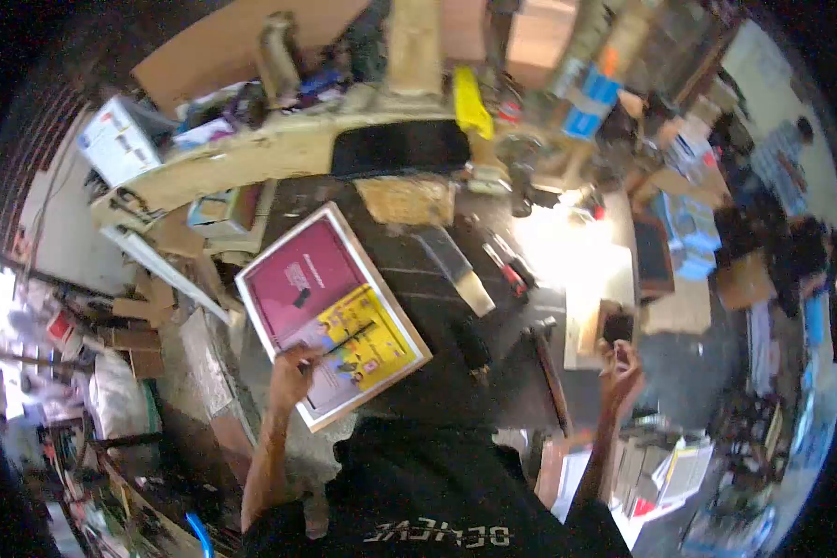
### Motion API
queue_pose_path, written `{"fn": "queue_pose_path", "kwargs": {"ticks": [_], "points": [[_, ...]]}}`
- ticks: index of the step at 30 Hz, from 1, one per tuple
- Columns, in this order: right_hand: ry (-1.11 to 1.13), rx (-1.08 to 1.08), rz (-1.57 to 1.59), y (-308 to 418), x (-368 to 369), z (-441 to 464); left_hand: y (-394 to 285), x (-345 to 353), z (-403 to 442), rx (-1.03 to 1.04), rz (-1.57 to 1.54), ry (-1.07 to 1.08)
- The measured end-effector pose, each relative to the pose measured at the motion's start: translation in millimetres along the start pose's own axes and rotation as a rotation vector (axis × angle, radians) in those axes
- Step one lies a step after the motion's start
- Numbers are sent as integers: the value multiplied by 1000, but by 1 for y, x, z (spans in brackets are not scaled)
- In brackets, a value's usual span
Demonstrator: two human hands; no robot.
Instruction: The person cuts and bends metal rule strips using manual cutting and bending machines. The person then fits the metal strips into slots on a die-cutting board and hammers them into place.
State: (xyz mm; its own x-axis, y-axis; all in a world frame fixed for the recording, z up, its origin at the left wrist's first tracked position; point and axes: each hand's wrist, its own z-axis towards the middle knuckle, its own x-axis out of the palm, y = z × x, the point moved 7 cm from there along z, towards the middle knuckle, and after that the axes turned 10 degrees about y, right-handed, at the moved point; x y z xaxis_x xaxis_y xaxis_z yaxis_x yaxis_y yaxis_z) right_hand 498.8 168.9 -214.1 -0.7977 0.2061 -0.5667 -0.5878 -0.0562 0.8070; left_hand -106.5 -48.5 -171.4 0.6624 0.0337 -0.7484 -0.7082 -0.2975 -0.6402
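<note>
My left hand [293, 374] is closed at the lower left edge of a shallow white-rimmed tray-like box [402, 321]. From its fingertips a thin dark pen-like stick [352, 337] reaches over a yellow printed sheet [381, 352]. The sheet lies inside the box, below a maroon printed panel [309, 265]. On the right, my right hand [621, 374] is raised with its fingers pinched together; what they hold is too small and blurred to name. Just beyond those fingers a small dark square piece [616, 323] sits by a pale board [581, 335].
A hammer [551, 381], a red-handled tool [511, 279] and a dark block with a pale end [456, 270] lie on the dark bench. Behind stands a wooden ledge with a black pad [400, 149]. Books [660, 474] are stacked lower right. A person [783, 167] is at far right.
</note>
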Motion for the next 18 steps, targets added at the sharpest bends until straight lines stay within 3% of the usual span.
{"fn": "queue_pose_path", "kwargs": {"ticks": [2,5,7,9,11,13,15,16,17,18], "points": [[325,73,392,95,67,-41,-35,3,-30,26,-254,10],[991,-341,377,289,120,-94,-84,21,-69,105,-430,108],[1199,-197,600,308,152,-122,-99,26,-92,101,-500,57],[1295,-222,552,310,174,-128,-105,24,-112,132,-532,-41],[1417,-233,495,321,190,-143,-109,18,-150,-133,-628,-139],[1362,-370,550,363,194,-145,-99,13,-186,-271,-765,-221],[1324,-435,422,391,206,-152,-71,26,-247,-658,-773,-316],[1328,-509,410,407,209,-161,-77,22,-275,-699,-773,-489],[1375,-444,476,414,218,-175,-78,25,-296,-762,-807,-550],[1424,-415,485,422,225,-191,-80,22,-313,-699,-811,-651]]}}
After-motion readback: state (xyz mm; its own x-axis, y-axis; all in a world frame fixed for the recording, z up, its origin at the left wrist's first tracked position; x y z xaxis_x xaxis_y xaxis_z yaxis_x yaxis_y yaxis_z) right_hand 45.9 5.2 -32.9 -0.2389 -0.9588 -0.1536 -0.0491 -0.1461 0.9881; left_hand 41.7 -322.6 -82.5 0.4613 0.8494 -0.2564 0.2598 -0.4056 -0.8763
